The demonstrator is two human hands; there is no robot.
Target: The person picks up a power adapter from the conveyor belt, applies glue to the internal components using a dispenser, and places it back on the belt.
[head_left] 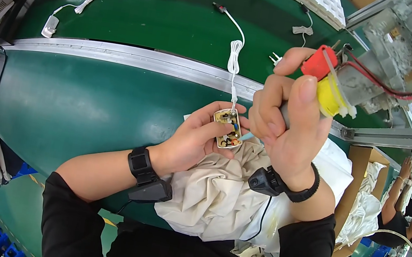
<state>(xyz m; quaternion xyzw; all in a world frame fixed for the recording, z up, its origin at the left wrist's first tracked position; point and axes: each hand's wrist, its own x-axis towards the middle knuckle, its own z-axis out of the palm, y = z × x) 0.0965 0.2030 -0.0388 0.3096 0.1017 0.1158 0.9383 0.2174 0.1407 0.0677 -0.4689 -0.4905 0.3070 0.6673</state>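
In my left hand point(196, 135) lies an open white charger housing point(228, 127), its circuit board facing up and my thumb resting over it. A bundled white cable point(235, 57) runs from its top across the metal rail. My right hand point(295, 116) is raised beside it, closed around a wired tool point(319, 62) with a red part and a yellow part. A light-blue tip point(246, 136) pokes out below that hand, close to the board's lower right edge. The fingers hide most of the tool's body.
Further charger cables lie on the green conveyor, one with a white adapter point(50, 26). A metal rail point(136, 58) edges it. Crumpled beige cloth point(216, 195) covers my lap area. A cardboard box point(359, 170) holding white cloth stands right. People work at both sides.
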